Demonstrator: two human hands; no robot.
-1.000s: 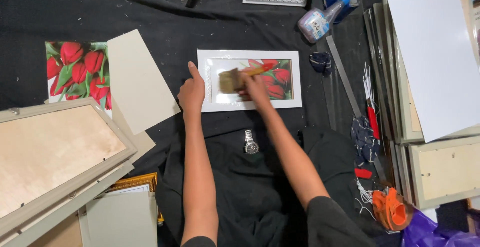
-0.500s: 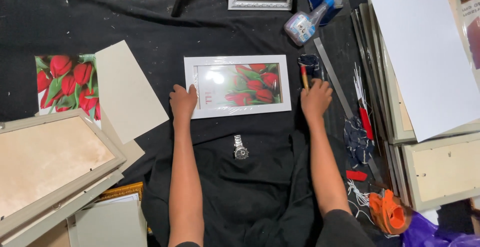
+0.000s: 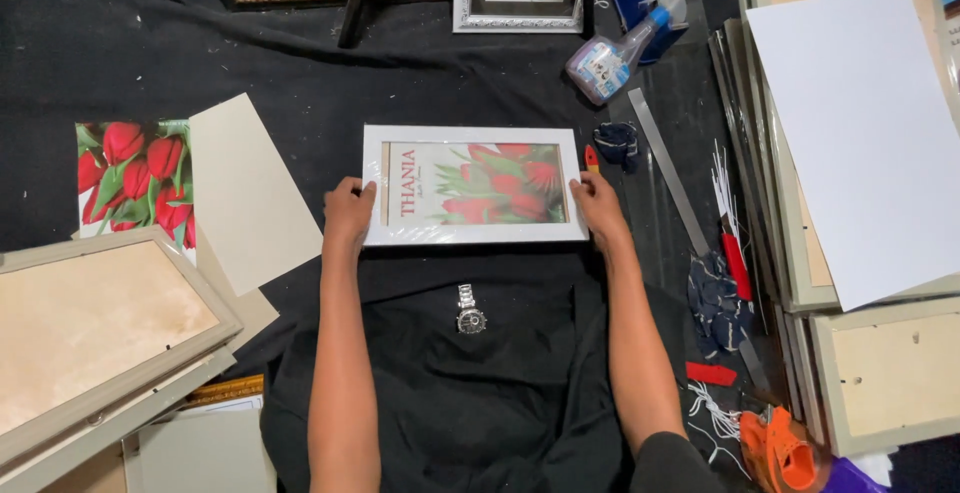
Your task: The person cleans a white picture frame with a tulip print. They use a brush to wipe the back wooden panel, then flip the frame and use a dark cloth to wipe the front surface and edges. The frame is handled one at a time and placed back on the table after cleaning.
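Now both hands, left hand point(image 3: 349, 215) and right hand point(image 3: 600, 203), grip white picture frame point(image 3: 473, 234)

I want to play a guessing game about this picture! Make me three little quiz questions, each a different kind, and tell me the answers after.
1. True or false: both hands hold the white picture frame by its short sides.
2. Which thing lies on the black cloth between the two forearms? A) scissors B) silver wristwatch C) spray bottle
3. Fill in: the loose print beside the beige card shows red ____.

Key
1. True: the left hand grips the left side and the right hand the right side.
2. B, the silver wristwatch.
3. Tulips, on the tulip print.
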